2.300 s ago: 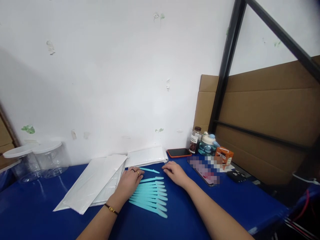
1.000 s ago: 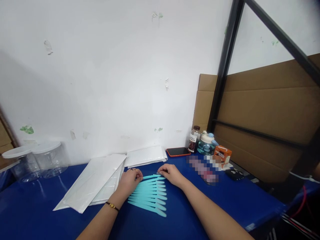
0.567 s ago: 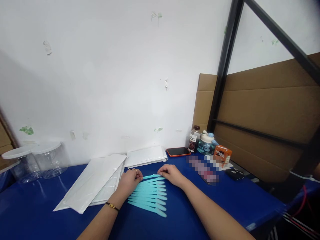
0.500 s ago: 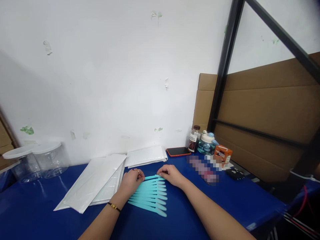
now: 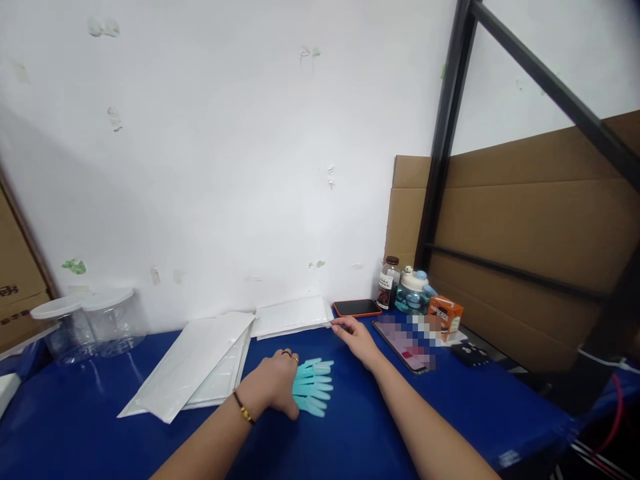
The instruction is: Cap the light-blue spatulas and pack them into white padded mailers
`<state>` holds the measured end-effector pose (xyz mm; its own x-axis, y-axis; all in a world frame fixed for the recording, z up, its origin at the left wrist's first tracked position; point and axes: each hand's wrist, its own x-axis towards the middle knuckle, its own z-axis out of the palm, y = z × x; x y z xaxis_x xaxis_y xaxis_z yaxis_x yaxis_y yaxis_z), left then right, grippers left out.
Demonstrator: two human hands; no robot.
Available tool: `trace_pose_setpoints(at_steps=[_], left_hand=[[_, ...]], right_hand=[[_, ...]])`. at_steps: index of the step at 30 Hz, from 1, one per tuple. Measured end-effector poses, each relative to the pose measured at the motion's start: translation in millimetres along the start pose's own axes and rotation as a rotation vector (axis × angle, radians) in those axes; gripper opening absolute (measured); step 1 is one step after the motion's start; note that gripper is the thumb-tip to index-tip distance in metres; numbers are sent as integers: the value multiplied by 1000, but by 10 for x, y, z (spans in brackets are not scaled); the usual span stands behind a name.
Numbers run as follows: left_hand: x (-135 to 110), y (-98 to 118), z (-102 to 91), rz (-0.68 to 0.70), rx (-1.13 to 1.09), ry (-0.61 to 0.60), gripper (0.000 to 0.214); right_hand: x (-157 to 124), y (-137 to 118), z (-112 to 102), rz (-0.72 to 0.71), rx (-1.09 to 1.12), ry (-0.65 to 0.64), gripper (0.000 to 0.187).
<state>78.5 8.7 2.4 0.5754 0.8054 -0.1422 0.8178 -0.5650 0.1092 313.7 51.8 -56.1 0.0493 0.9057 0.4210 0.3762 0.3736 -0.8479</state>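
My left hand is curled around the handle ends of several thin turquoise eyebrow razors. Their pale tips stick out to the right in a tight fan, flat against the table; the handles are hidden under the palm. Nothing shows in my right hand, whose fingers stretch left, slightly apart. Its fingertips are by the right corner of a small stack of white mailing envelopes; I cannot tell whether they touch it.
More white envelopes lie overlapping on the left of the blue table, with clear lidded jars behind. At right are an orange-edged phone, another phone, bottles, an orange box and a black item.
The spread razors have been drawn closer together under my left hand, which slid down over them. My right hand let go of the top razor and moved up and right.
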Motion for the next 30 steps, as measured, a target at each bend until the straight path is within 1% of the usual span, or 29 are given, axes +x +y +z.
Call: trace_pose_setpoints(at_steps=[3, 6, 9, 11, 13, 14, 15, 17, 18, 20, 23, 26, 28, 30], left_hand=[[117, 172, 34, -72, 69, 20, 60], [207, 200, 130, -106, 43, 49, 47], [213, 158, 203, -139, -16, 90, 37], [186, 157, 214, -182, -64, 147, 33], [173, 207, 203, -244, -118, 224, 32], [181, 253, 196, -275, -145, 262, 32], [201, 310, 192, -297, -172, 298, 33], [268, 435, 197, -299, -235, 351, 33], [307, 492, 205, -282, -271, 367, 33], [368, 562, 224, -260, -317, 378, 31], [385, 518, 246, -318, -317, 366, 31], [351, 386, 263, -412, -289, 332, 36], [343, 346, 278, -445, -258, 300, 38], [360, 374, 293, -454, -223, 269, 34]], right_hand=[[-21, -33, 3, 7, 37, 1, 32], [-43, -76, -7, 43, 112, -10, 35], [-65, -105, -26, 166, 265, -44, 40], [-91, -125, -12, 262, 412, -36, 45], [-138, -174, 45, 332, 574, -30, 53], [-172, -216, 91, 350, 648, -61, 58], [-212, -269, 145, 356, 713, -119, 61], [-297, -394, 265, 335, 809, -278, 61], [-333, -452, 323, 332, 843, -296, 60], [-368, -524, 407, 377, 871, -222, 54], [-298, -481, 398, 421, 860, -104, 47], [-151, -351, 232, 497, 828, 87, 46], [-76, -288, 104, 509, 841, 214, 43], [-40, -258, 15, 491, 871, 262, 40]])
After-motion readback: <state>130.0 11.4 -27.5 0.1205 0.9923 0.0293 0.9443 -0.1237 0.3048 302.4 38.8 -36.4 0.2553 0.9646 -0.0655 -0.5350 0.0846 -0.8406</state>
